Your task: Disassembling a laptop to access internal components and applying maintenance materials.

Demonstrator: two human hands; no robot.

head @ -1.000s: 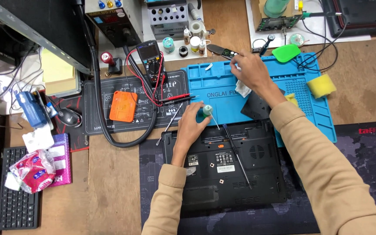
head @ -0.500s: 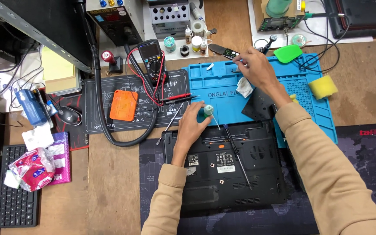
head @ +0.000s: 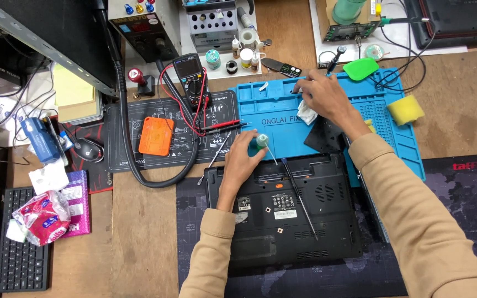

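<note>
Bright even overhead light, soft shadows, sharp focus.

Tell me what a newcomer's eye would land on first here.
Probably the bright blue repair mat at centre, where the right hand reaches to its top edge with a white wipe beneath it. Just below, the left hand holds a small teal bottle over an upturned black laptop. An orange case stands out left.

We find the laptop [head: 282, 215] lying base up on the desk mat [head: 443, 221], just below the left hand [head: 244, 160] fingers, which grip a small bottle [head: 261, 141]. A screwdriver [head: 299, 196] rests on the laptop, right of those fingers. The right hand [head: 324, 96] fingertips touch the work mat [head: 274, 113] behind the laptop; a multimeter [head: 190, 74] stands well left of them.
</note>
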